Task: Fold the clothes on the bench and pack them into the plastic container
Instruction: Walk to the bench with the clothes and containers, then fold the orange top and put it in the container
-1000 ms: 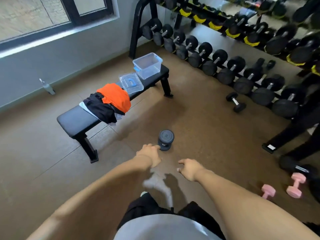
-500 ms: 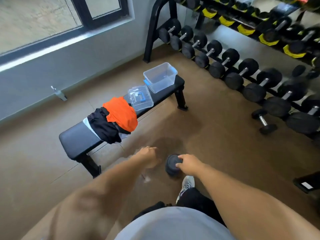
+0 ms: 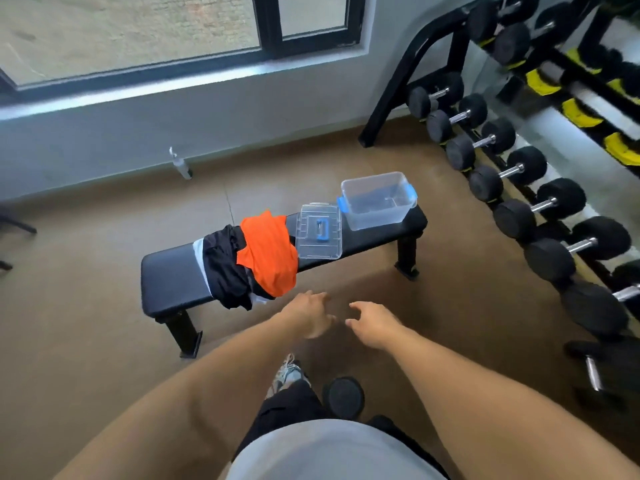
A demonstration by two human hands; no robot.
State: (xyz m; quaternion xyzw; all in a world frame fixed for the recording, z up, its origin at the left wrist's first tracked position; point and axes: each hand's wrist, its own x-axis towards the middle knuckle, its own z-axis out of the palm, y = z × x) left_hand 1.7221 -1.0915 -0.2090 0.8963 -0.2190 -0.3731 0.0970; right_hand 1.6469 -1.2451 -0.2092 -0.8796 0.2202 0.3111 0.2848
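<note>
Can't make out much of the white garment (image 3: pixel 198 258) buried under the black one (image 3: pixel 225 268) and orange shirt (image 3: pixel 268 252). Dumbbell rack (image 3: pixel 519 140) cut off at the right edge, top shelves blurred. Floor dumbbell (image 3: pixel 343 398) half hidden behind a leg. Both hands' fingers smeared by motion.

Unfolded clothes (image 3: pixel 259 258) heaped on bench (image 3: pixel 169 278), container (image 3: pixel 377 200) open.

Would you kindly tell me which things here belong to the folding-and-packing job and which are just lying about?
For the job: orange garment; black garment; clear plastic container; its lid; bench.

Lying about: dumbbell by the person's feet; racked dumbbells; spray bottle by the wall.
</note>
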